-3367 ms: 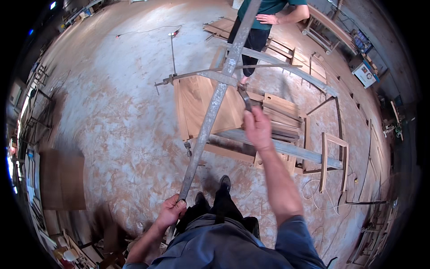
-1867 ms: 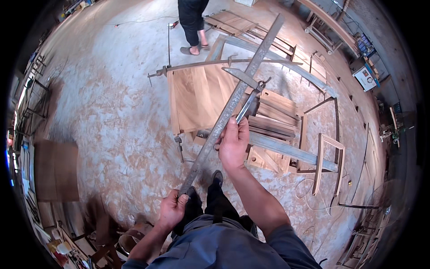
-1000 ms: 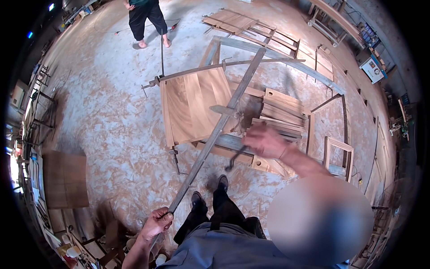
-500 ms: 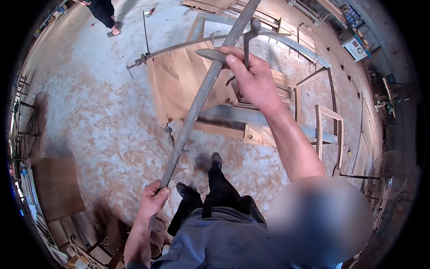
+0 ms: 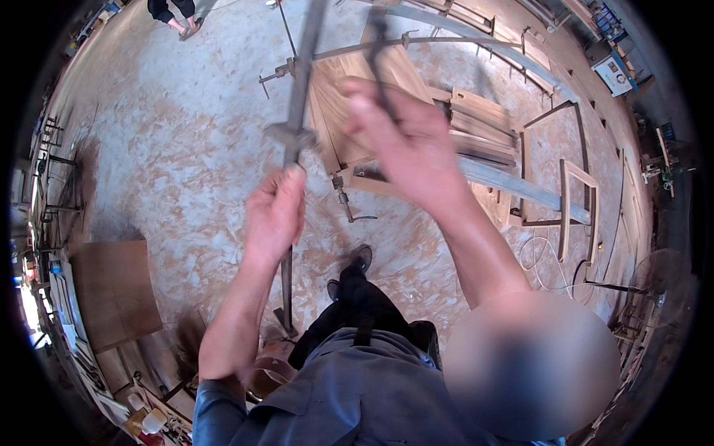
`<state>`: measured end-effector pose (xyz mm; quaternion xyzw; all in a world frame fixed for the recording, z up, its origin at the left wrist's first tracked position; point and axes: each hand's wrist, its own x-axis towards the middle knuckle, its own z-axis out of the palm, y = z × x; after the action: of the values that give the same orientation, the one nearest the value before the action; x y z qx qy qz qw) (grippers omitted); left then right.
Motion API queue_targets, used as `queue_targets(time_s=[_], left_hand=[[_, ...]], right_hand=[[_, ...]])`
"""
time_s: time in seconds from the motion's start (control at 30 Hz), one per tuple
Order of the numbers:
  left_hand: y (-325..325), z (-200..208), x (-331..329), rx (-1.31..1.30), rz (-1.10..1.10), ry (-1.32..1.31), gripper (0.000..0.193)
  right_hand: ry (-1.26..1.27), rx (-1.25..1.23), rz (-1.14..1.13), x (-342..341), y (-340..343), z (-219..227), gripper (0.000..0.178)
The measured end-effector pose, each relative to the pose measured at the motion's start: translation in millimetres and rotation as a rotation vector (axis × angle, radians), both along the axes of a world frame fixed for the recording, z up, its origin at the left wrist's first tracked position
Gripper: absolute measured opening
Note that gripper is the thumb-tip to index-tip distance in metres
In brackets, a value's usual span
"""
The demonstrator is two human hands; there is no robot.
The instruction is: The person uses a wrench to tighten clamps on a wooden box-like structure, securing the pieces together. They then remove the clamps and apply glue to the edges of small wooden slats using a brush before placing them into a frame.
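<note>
- Left hand (image 5: 275, 212) is closed in a fist around a long metal bar (image 5: 303, 82), its thumb lying along the bar.
- The bar stands out in front of the person, running from the far edge of the view past the fist to a small foot near the left leg.
- Just beyond the left thumb, a short metal crosspiece (image 5: 288, 136) sits across the bar, blurred.
- Right hand (image 5: 413, 145), also blurred, is raised to the right of the bar and apart from it, fingers partly curled around a dark metal tool (image 5: 379, 63) that sticks out on the far side; the exact grip is hard to make out.
- Beyond and below the hands lies a wooden panel (image 5: 332, 111), with a clamp (image 5: 342, 197) at its near edge.
- To the right of the panel are stacked boards (image 5: 482, 132), a blue-grey beam (image 5: 513, 183) and, farther right, a wooden frame (image 5: 564, 215).
- On the near left stands a brown board (image 5: 115, 293).
- At the far left, a co-worker's legs (image 5: 175, 18) show.
</note>
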<state>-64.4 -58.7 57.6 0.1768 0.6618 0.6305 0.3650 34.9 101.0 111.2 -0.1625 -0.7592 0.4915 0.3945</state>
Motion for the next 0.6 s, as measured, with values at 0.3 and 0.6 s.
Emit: queue_targets(time_s=[0.3,0.6], left_hand=[[89,31,-73,0.168,0.122,-0.173,0.049],[137,17,-107,0.523,-0.118,-0.471,0.042]], right_hand=[[-0.355,-0.071,-0.014,70,-61,-132,0.024],[-0.786,0.299,-0.39,46,-49,-87,0.028]])
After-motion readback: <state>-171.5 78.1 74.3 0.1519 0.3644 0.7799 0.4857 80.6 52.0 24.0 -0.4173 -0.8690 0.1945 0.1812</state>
